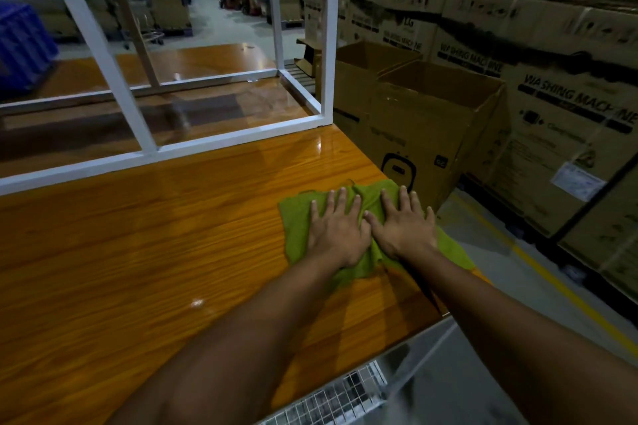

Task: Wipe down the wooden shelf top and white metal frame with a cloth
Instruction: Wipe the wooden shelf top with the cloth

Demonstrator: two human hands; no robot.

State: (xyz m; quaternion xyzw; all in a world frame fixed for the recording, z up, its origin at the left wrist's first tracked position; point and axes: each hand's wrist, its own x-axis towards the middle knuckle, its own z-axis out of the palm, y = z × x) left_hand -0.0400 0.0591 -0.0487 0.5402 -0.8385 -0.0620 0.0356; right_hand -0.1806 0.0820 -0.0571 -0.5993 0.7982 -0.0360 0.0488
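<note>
A green cloth (296,224) lies spread near the right edge of the glossy orange wooden shelf top (145,252). My left hand (336,231) presses flat on the cloth's middle, fingers apart. My right hand (405,226) presses flat beside it, thumbs nearly touching. Part of the cloth hangs past the right edge. The white metal frame (238,134) stands on the wood beyond my hands, its corner post rising at the right.
Open cardboard boxes (424,121) stand right of the shelf, with stacked washing machine cartons (569,107) behind them. A wire mesh panel (338,400) shows below the near edge. A blue crate (20,45) sits far left. Yellow floor line at right.
</note>
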